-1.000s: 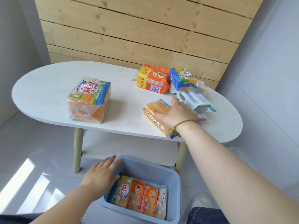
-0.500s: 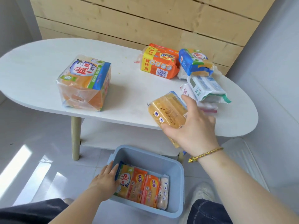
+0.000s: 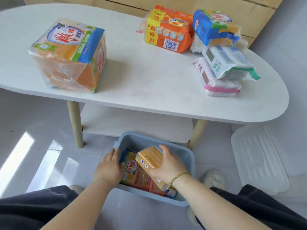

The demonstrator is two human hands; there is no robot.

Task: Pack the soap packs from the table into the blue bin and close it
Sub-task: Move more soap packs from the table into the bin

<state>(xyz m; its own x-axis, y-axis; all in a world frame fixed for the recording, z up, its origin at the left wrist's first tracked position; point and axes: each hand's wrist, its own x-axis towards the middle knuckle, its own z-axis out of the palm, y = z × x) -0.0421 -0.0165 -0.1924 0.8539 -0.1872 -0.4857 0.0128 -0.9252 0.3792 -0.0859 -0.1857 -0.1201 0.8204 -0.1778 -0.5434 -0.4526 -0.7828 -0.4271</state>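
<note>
Nearest the camera, the right hand [image 3: 167, 166] was wrapped around a yellow soap pack [image 3: 150, 157], holding it tilted over the open blue bin [image 3: 186, 154] on the floor, above the row of packs [image 3: 137, 175] already standing inside. The left hand [image 3: 108, 168] was curled over the bin's left rim, fingers outside and thumb hooked inward, steadying it.

The risk here seemed to be fit. The row looked tight, and a tilted pack pushed down crooked could ride on top of the others and sit proud of the rim, which would stop the lid closing later. If the left hand let go while the right pressed, the light bin could skid on the smooth tiles.

To the right on the floor lay what was probably the white lid [image 3: 259, 161], though it was washed out by glare.

Further off, the table [image 3: 149, 90] carried the remaining work: a large clear-wrapped pack [image 3: 69, 53] near the front left edge, a pink-trimmed pack [image 3: 217, 83] with a green-trimmed pack [image 3: 227, 63] lying across it by the right end, and at the back right edge an orange pack [image 3: 167, 32] beside a blue pack [image 3: 214, 25]. The large one looked bulky enough that space in the bin might run out.
</note>
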